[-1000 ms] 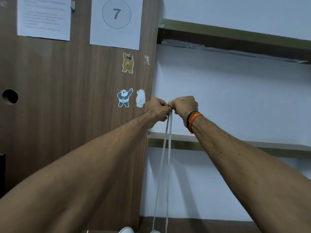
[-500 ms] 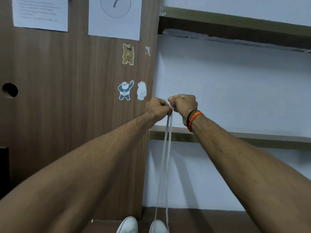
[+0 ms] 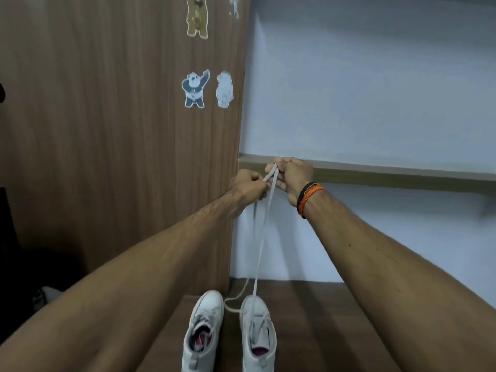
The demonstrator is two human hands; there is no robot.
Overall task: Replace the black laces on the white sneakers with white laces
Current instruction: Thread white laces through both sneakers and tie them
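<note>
Mid-frame, both ends of the white lace (image 3: pixel 259 237) are pinched up high, one in the left hand (image 3: pixel 248 185), one in the right hand (image 3: pixel 292 174). It's threaded into the right sneaker (image 3: pixel 258 334) at bottom centre. Ends probably should be evened out, slack pulled gently.

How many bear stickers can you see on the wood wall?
3. A brown bear sticker up top, cut off by the picture's edge; lower down, a panda sticker beside a white bear sticker. More may hide above.
</note>
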